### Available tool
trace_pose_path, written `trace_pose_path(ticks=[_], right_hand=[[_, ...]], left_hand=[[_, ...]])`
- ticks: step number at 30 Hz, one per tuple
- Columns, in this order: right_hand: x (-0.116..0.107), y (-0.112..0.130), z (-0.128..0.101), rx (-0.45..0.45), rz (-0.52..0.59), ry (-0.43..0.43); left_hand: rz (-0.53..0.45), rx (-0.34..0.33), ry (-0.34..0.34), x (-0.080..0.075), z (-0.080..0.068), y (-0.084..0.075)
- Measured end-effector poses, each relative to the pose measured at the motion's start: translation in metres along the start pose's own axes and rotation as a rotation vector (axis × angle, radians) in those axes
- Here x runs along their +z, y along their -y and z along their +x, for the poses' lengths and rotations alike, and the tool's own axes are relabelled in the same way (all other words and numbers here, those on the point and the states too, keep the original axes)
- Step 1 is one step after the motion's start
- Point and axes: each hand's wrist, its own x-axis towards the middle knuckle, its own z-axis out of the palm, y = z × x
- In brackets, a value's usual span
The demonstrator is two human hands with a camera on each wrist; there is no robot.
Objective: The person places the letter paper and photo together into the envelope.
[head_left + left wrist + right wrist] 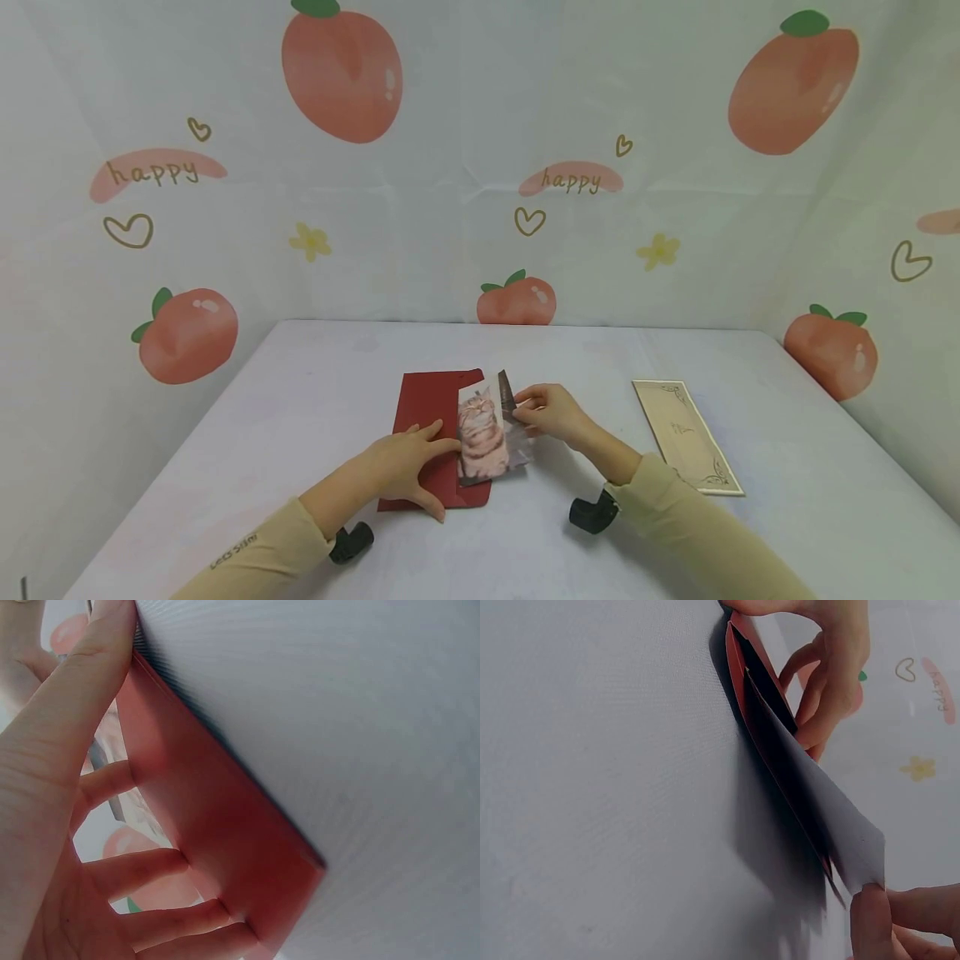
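A red envelope [426, 402] lies on the table, with several picture cards partly out of its right-hand opening; the front one is a cat picture card [482, 433]. My left hand [401, 462] rests spread on the envelope, thumb near its front edge. In the left wrist view, its fingers [135, 874] lie fairly straight across the red surface. At the right end of the cards, my right hand [553, 412] pinches them between thumb and fingers. The right wrist view shows the pale card back [847, 832] angled up from the envelope's gaping mouth; the inside is dark.
A cream card with gold ornaments [686, 437] lies on the right of the white table [337, 358], beyond my right forearm. Dark wrist devices [592, 512] hang under both wrists. Behind the table hangs a fruit-print curtain [435, 225].
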Motion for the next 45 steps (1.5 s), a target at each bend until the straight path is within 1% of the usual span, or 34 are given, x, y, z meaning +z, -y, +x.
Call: trace_pose_path(ticks=[13, 25, 36, 40, 43, 44, 45], right_hand=[[0.012, 0.001, -0.001, -0.056, 0.010, -0.030], [0.021, 0.003, -0.001, -0.086, -0.025, -0.012], [0.027, 0.006, -0.001, -0.091, -0.027, 0.006], [0.029, 0.006, -0.001, -0.087, -0.001, 0.009], [0.030, 0.002, 0.000, -0.115, 0.024, 0.015], [0.030, -0.002, 0.001, -0.150, 0.028, 0.025], [0.030, -0.003, 0.002, -0.160, 0.031, 0.028]], left_hand=[[0.000, -0.021, 0.009, 0.001, 0.001, 0.000], [-0.001, -0.025, 0.013, 0.000, 0.000, -0.001], [-0.001, -0.016, 0.008, 0.001, 0.000, 0.000], [0.000, -0.015, 0.008, 0.000, -0.001, -0.001], [0.001, -0.021, 0.009, 0.000, -0.001, -0.001], [0.003, -0.025, 0.010, 0.000, -0.001, -0.002], [0.003, -0.027, 0.011, 0.000, -0.001, -0.002]])
